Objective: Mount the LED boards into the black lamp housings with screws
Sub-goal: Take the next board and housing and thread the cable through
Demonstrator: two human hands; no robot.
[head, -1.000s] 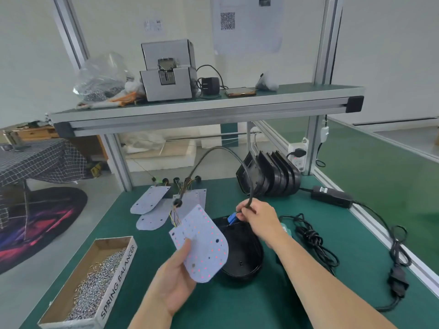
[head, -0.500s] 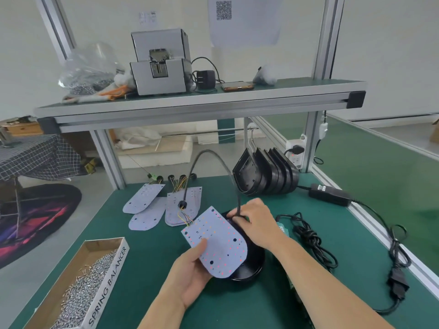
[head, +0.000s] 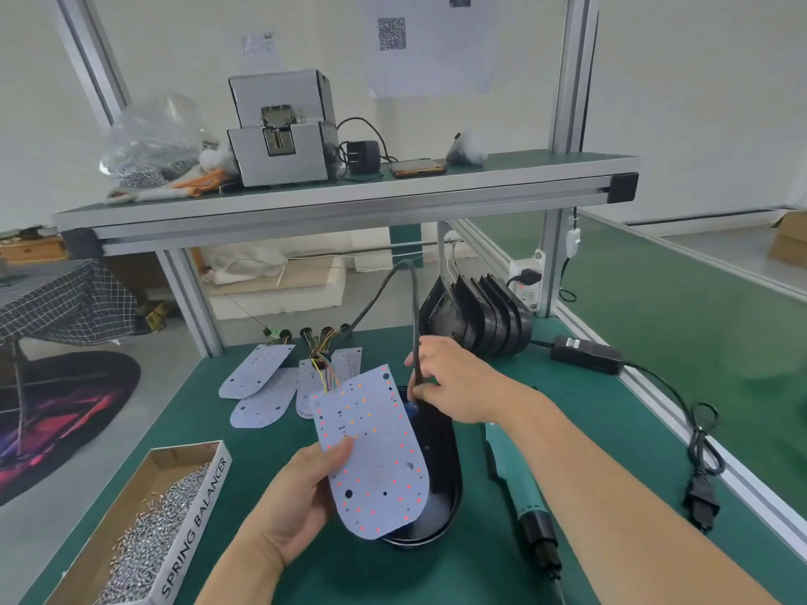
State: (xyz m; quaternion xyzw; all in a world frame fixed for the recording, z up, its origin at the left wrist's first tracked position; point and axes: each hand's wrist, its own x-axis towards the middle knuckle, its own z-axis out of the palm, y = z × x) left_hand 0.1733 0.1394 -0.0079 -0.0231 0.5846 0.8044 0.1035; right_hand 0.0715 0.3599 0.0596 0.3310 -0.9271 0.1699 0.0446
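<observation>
View from the head camera, over the green bench (head: 611, 451). We see the left hand (head: 297, 504) gripping one LED board (head: 371, 456) by its left edge, thumb on the face and fingers curled behind. The board is held tilted, its rounded end low and overlapping the open black lamp housing (head: 452, 482) that lies flat on the bench beneath it. Coloured wires (head: 325, 377) leave the board's straight upper edge.

The right hand (head: 454, 382) is well apart from the left, above the far end of the housing. Its fingers pinch a black cable (head: 414, 307), which rises from the hand, arches over and drops toward the back of the bench. A small blue part shows just under this hand, against the housing's far end; we cannot tell what it is.

Surroundings:
- More housings (head: 480, 316) stand on edge in a row behind the right hand.
- Spare boards (head: 257, 373) lie flat to the left.
- A carton of screws (head: 153, 530) sits at the near left corner.
- An electric screwdriver (head: 519, 491) lies just right of the housing, untouched.
- A power adapter (head: 585, 353) rests farther right.
</observation>
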